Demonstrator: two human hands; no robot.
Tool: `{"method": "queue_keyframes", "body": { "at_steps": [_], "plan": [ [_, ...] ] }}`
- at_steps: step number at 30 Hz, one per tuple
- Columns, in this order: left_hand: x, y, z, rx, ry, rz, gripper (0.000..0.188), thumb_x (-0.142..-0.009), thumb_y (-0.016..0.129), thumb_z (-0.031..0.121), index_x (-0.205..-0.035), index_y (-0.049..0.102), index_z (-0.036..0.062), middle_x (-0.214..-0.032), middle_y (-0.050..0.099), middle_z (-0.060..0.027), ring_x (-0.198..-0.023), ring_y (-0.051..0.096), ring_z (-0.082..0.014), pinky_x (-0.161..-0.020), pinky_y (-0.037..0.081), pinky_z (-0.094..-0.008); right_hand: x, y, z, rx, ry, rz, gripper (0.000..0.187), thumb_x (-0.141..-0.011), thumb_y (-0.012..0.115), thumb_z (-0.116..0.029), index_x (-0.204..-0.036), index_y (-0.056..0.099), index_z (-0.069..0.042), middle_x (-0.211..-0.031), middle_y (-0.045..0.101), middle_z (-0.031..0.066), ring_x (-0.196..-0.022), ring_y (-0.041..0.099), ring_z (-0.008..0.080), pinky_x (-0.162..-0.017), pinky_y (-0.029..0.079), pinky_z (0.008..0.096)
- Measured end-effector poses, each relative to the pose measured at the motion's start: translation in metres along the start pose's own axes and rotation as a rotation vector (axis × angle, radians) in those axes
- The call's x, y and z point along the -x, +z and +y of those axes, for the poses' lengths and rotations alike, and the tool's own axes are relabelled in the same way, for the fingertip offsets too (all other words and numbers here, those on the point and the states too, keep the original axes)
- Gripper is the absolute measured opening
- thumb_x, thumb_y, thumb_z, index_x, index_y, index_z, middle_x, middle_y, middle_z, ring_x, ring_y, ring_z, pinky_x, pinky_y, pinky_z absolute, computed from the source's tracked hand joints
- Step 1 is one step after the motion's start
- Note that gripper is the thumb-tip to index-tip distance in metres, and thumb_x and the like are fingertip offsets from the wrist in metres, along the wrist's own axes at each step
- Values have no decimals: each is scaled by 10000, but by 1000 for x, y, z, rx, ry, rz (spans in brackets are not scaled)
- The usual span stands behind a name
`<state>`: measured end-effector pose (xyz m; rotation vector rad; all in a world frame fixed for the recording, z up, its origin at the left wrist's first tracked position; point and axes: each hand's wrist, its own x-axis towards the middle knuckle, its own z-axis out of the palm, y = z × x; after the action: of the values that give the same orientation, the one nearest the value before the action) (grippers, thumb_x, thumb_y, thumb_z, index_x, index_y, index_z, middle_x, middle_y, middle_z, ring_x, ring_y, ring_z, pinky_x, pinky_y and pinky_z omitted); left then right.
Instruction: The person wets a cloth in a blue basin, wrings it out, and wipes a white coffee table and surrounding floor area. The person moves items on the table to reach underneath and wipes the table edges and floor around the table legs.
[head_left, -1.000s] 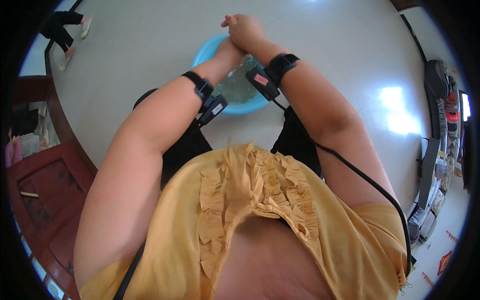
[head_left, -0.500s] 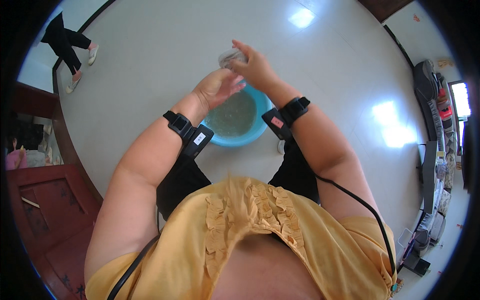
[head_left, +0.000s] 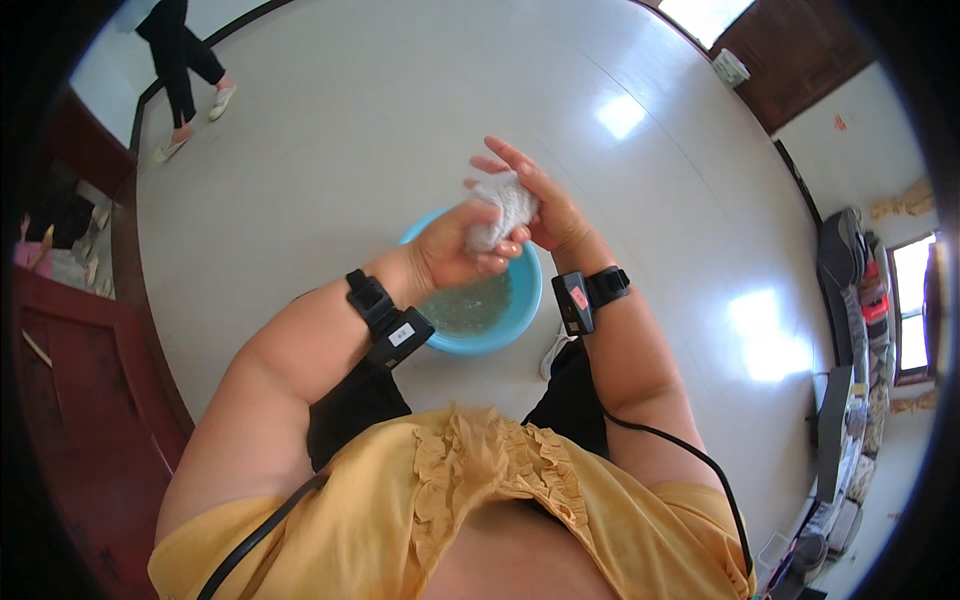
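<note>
A wadded whitish-grey cloth (head_left: 503, 208) is up over the far part of a light-blue basin (head_left: 527, 325). My left hand (head_left: 462, 245) is closed round it, with the thumb on top and the fingertips curled beneath. My right hand (head_left: 548, 205) rests its palm side against the cloth's right side, its fingers stretched out and apart beyond the far edge. Cloudy, greyish water (head_left: 475, 308) stands in the basin below. The inner faces of both hands are partly hidden by the cloth.
The basin sits on a shiny pale floor (head_left: 350, 130) between my legs. A person in black trousers (head_left: 180, 60) is at the far left. A dark red wooden piece of furniture (head_left: 100, 400) stands at the left, and a grey sofa-like seat (head_left: 840, 255) lines the right side.
The cloth has passed from mainly my right hand into my left hand's grip. My left fingers have closed, while the right ones have spread. The view has shifted, showing more of the far wall.
</note>
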<state>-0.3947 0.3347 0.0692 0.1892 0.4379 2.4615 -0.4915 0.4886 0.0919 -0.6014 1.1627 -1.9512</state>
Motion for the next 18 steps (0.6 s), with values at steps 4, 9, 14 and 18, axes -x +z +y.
{"method": "queue_keyframes", "body": {
  "at_steps": [4, 9, 14, 18],
  "plan": [
    [8, -8, -1, 23, -97, -78, 563, -879, 746, 307, -1277, 526, -25, -1033, 622, -116, -756, 561, -125, -518, 425, -184, -4, 12, -9, -3, 71, -114, 637, -973, 567, -242, -1546, 392, -26, -1307, 636, 160, -1150, 642, 290, -986, 557, 410],
    [9, -2, -4, -62, -39, 59, 553, -883, 780, 298, -1289, 516, 30, -1002, 610, -68, -784, 549, -106, -567, 435, -192, -10, 22, -12, 3, 102, 97, 407, -1041, 524, -204, -1379, 575, 17, -813, 626, 13, -856, 659, 172, -704, 574, 303],
    [-3, -24, -10, -363, -124, 463, 234, -898, 730, 222, -1080, 602, 150, -927, 586, 24, -785, 529, -83, -543, 364, -217, -33, 7, 14, 409, 235, 149, 324, -1021, 551, -254, -1231, 695, -53, -797, 614, 3, -759, 616, 142, -637, 525, 299],
    [-1, -72, -9, -639, -169, 697, 89, -922, 669, 245, -950, 597, 202, -719, 499, 57, -597, 437, -83, -500, 277, -265, -60, 2, 68, 844, 199, 174, 305, -1034, 501, -236, -1162, 726, -75, -767, 595, 18, -717, 588, 143, -679, 512, 318]
  ]
}}
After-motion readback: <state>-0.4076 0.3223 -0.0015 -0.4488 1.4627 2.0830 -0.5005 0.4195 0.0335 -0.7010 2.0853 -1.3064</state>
